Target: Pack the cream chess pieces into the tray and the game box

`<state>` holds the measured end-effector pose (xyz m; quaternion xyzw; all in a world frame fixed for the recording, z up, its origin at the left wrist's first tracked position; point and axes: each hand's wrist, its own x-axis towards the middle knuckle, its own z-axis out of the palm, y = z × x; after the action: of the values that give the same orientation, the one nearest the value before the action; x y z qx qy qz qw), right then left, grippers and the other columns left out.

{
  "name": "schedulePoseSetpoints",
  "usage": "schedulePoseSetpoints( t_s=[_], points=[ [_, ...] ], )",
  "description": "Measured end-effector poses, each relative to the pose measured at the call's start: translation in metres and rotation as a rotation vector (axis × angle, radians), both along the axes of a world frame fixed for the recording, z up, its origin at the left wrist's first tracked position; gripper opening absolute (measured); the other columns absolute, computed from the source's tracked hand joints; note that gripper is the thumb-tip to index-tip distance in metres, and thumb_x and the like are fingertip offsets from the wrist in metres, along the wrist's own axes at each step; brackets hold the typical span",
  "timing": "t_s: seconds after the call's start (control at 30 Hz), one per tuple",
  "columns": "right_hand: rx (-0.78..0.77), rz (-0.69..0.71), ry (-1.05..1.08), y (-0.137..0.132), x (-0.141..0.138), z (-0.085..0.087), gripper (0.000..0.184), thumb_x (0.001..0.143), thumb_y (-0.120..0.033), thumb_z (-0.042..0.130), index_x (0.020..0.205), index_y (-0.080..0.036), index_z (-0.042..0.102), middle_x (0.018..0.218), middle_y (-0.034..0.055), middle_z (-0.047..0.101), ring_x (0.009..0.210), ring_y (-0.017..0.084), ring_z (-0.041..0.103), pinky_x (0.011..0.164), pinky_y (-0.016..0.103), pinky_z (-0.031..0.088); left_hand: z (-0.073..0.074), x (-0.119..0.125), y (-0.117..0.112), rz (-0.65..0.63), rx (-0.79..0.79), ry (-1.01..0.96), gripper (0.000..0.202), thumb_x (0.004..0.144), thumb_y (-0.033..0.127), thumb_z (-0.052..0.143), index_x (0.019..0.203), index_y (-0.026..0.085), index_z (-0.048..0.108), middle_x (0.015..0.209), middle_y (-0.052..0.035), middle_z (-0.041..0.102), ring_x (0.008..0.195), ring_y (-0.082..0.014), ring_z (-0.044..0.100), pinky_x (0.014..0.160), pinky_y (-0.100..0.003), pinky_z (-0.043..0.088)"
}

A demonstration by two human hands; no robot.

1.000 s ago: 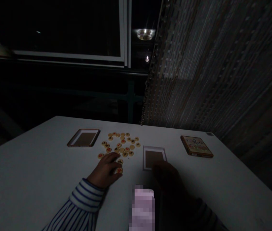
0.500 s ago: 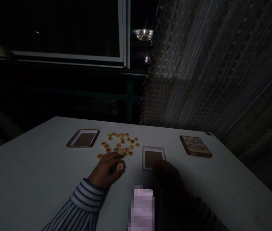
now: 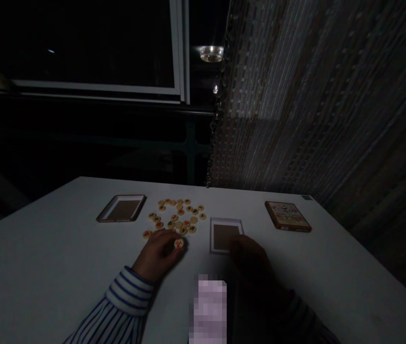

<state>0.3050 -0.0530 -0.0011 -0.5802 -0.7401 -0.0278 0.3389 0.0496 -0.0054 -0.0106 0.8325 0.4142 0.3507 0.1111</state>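
Observation:
My left hand point(image 3: 159, 254), in a striped sleeve, rests on the white table point(image 3: 45, 267) at the near edge of a scatter of several round wooden game pieces point(image 3: 177, 217). Its fingers are curled round one round piece with a red mark point(image 3: 179, 244). My right hand point(image 3: 251, 258) lies in deep shadow just in front of the white-rimmed box tray point(image 3: 225, 235); its fingers do not show clearly.
A second open box tray point(image 3: 121, 208) sits at the left of the pieces. A printed box lid point(image 3: 287, 216) lies at the right. A beaded curtain point(image 3: 313, 95) hangs behind the table, and a dark window point(image 3: 81, 48) fills the left background.
My left hand has closed its fingers on a red-marked piece and lifted it slightly off the table. The view has shifted a little to the right.

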Motion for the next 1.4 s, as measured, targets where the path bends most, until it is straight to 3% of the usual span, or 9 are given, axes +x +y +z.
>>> schedulePoseSetpoints(
  t_s=[0.23, 0.43, 0.83, 1.07, 1.2, 1.4],
  points=[
    [-0.037, -0.054, 0.031, 0.005, 0.004, -0.003, 0.021, 0.079, -0.022, 0.038, 0.072, -0.018, 0.058, 0.066, 0.0037, 0.061, 0.058, 0.013, 0.054, 0.053, 0.021, 0.04, -0.003, 0.008, 0.001, 0.056, -0.057, -0.056, 0.023, 0.075, 0.034, 0.054, 0.092, 0.018, 0.059, 0.09, -0.0064, 0.065, 0.085, -0.0183, 0.059, 0.078, -0.035, 0.048],
    [0.05, -0.037, 0.057, 0.005, 0.012, -0.003, 0.021, 0.08, -0.023, 0.038, 0.074, -0.016, 0.057, 0.065, 0.0035, 0.06, 0.056, 0.012, 0.052, 0.052, 0.02, 0.038, -0.004, 0.016, 0.005, 0.068, -0.119, -0.128, 0.028, 0.076, 0.037, 0.053, 0.096, 0.019, 0.059, 0.095, -0.0066, 0.065, 0.09, -0.019, 0.06, 0.081, -0.037, 0.048],
    [0.038, -0.069, 0.173, 0.005, 0.024, 0.001, 0.016, 0.08, -0.023, 0.04, 0.076, -0.017, 0.054, 0.063, 0.0018, 0.058, 0.056, 0.011, 0.052, 0.053, 0.02, 0.038, 0.031, 0.051, 0.006, 0.025, -0.179, -0.146, 0.028, 0.076, 0.037, 0.053, 0.096, 0.019, 0.061, 0.096, -0.0048, 0.067, 0.09, -0.0184, 0.06, 0.082, -0.034, 0.047],
    [0.004, -0.086, 0.235, 0.006, 0.028, 0.001, 0.015, 0.081, -0.024, 0.04, 0.077, -0.017, 0.053, 0.062, 0.0009, 0.058, 0.057, 0.012, 0.053, 0.052, 0.02, 0.039, 0.038, 0.077, 0.016, -0.037, -0.248, -0.261, 0.029, 0.076, 0.036, 0.052, 0.098, 0.019, 0.06, 0.095, -0.0042, 0.065, 0.087, -0.0169, 0.06, 0.078, -0.03, 0.047],
    [-0.016, -0.088, 0.242, 0.006, 0.028, 0.0, 0.016, 0.081, -0.024, 0.04, 0.077, -0.017, 0.053, 0.063, 0.0014, 0.058, 0.058, 0.012, 0.054, 0.053, 0.02, 0.039, 0.035, 0.089, 0.023, -0.056, -0.302, -0.353, 0.03, 0.075, 0.035, 0.053, 0.098, 0.017, 0.06, 0.092, -0.0047, 0.065, 0.084, -0.0168, 0.06, 0.078, -0.031, 0.047],
    [-0.022, -0.106, 0.213, 0.008, 0.03, -0.003, 0.017, 0.082, -0.025, 0.039, 0.076, -0.017, 0.053, 0.063, 0.0016, 0.058, 0.058, 0.012, 0.054, 0.053, 0.019, 0.038, 0.012, 0.103, 0.029, -0.031, -0.434, -0.606, 0.036, 0.07, 0.034, 0.058, 0.1, 0.015, 0.054, 0.076, -0.0018, 0.063, 0.07, -0.0136, 0.059, 0.067, -0.027, 0.047]
  ],
)
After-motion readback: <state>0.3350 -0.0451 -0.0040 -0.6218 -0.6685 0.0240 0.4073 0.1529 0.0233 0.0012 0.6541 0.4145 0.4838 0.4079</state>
